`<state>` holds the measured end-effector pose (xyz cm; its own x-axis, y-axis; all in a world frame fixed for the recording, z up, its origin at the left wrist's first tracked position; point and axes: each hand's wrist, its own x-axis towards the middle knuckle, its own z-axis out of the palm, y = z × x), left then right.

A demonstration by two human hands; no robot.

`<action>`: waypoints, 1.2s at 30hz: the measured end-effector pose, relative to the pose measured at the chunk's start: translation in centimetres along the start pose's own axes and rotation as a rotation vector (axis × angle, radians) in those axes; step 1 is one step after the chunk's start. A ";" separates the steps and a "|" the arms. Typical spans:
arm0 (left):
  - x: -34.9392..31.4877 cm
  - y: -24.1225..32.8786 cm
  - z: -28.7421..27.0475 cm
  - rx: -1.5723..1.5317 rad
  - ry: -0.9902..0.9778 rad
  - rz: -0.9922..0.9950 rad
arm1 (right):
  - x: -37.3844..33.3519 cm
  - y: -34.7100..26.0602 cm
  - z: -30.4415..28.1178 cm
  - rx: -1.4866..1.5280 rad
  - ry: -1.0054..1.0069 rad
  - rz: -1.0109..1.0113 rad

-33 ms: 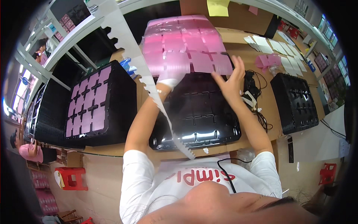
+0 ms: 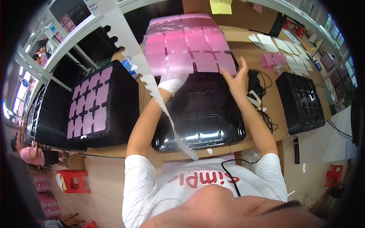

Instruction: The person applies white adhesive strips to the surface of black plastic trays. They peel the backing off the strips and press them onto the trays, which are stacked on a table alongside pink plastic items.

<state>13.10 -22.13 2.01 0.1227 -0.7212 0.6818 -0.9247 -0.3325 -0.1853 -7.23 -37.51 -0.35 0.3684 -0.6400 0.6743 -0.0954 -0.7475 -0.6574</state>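
Observation:
On the bench before me lies a glossy black moulded plastic tray. Beyond it, pink sheets in rows fill the compartments of a tray, with clear film at the far end. My left hand, in a white glove, reaches to the near left row of pink pieces; its fingers are smeared by motion and I cannot make out what they hold. My bare right hand is open at the near right corner of the pink pieces, thumb and fingers apart. Its thumb lies near or against the last piece's edge.
To the left stands a tall stack of black trays topped with pink pieces. A smaller black stack stands right. Dark cables lie beside my right forearm, papers behind them. A white toothed strip hangs across the view.
My right hand has shifted slightly, its fingers drawn a little closer together. My left hand has moved slightly at the pink pieces, and more of its glove shows.

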 end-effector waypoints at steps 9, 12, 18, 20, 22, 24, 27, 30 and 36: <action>-12.0 -6.2 -3.3 -1.954 0.023 -1.159 | -0.2 2.0 -2.0 0.729 -0.438 0.741; -10.1 -1.5 -8.5 -1.242 -0.280 -1.087 | -2.4 1.7 -4.2 0.636 -0.460 0.725; -14.6 1.8 -12.6 -1.002 -0.421 -1.191 | -9.6 0.3 -8.4 0.427 -0.550 0.542; -16.5 2.4 -12.8 -0.868 -0.478 -1.204 | -11.6 -0.8 -9.9 0.068 -0.566 0.395; -16.8 3.5 -13.8 -0.758 -0.530 -1.204 | -13.2 -0.9 -10.5 -0.103 -0.484 0.221; -16.9 4.6 -14.7 -0.690 -0.517 -1.215 | -14.2 -0.8 -10.5 -0.113 -0.455 0.258; -17.6 5.2 -15.5 -0.697 -0.532 -1.223 | -14.4 0.1 -10.6 -0.147 -0.438 0.254; -18.8 5.5 -15.7 -0.731 -0.489 -1.251 | -13.6 0.1 -11.1 -0.086 -0.523 0.363; -19.2 5.8 -15.9 -0.618 -0.476 -1.199 | -13.0 -0.2 -11.7 -0.218 -0.596 0.286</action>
<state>-0.37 -0.51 -0.90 0.9211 -0.3710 -0.1181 -0.1678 -0.6519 0.7395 -22.84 -31.11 -5.05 0.7402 -0.6569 0.1436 -0.4248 -0.6224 -0.6574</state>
